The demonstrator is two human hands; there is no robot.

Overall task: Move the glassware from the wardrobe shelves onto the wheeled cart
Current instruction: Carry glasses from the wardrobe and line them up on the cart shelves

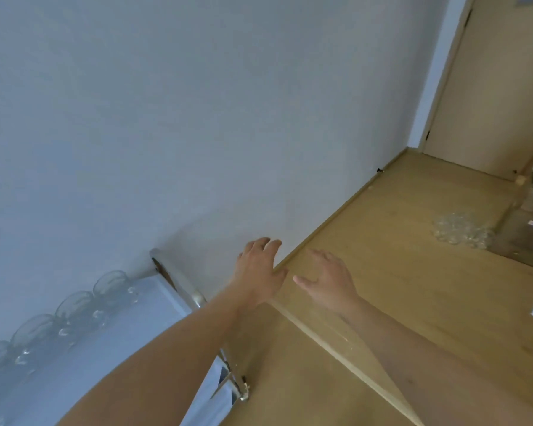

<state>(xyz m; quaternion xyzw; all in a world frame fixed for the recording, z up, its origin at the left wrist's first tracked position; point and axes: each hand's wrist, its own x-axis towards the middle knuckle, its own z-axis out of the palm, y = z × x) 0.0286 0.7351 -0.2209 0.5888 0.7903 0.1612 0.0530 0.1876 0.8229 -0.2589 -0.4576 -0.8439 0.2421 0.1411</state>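
Glassware is in two places. A row of round glass bowls (pixel 74 305) sits on the top of the wheeled cart (pixel 179 290) at about 8 o'clock, right against the white wall (pixel 197 103). A second bunch of glasses (pixel 460 230) sits on the wooden floor (pixel 413 287) at about 3 o'clock, beside a brown box (pixel 523 235). No wardrobe shelf shows in this view.

Both arms reach out over the floor. The left hand (pixel 259 272) has loose, spread fingers and holds nothing. The right hand (pixel 328 279) is also spread wide, with nothing in it.

What could go wrong? The left arm hangs just over the cart, near the bowls. I think a bump from that arm could knock a bowl into the next one, because they stand so close together. The cart has wheels, so a push could make it roll and shake the bowls. The bunch on the floor is see-through and hard to spot, so a foot could kick it.

The bowls are clear, smooth and round like bubbles, and look thin. The cart top is flat and pale, with a shiny metal rail. The floor is yellow-brown wood. The wall is plain and dull.
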